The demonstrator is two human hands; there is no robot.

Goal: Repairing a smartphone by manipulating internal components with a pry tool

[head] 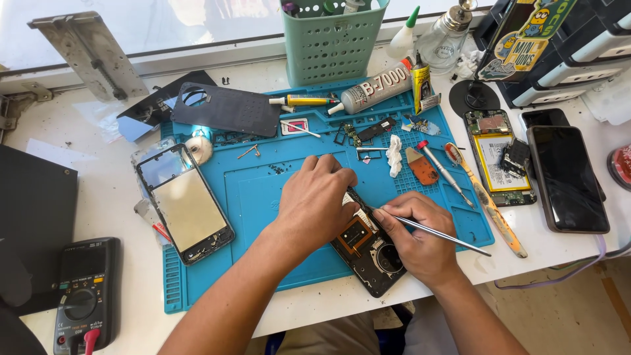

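The green basket (330, 46) holds tools, their tops cut off. On the blue mat (263, 190), the left hand (315, 200) presses flat on the opened phone (368, 246), hiding its upper end; the right hand (417, 233) pinches thin metal tweezers (440, 235).

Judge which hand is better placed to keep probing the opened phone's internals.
Probably the right hand: it holds the thin metal tool, tip at the opened phone. The left hand lies flat on the phone, seemingly steadying it.
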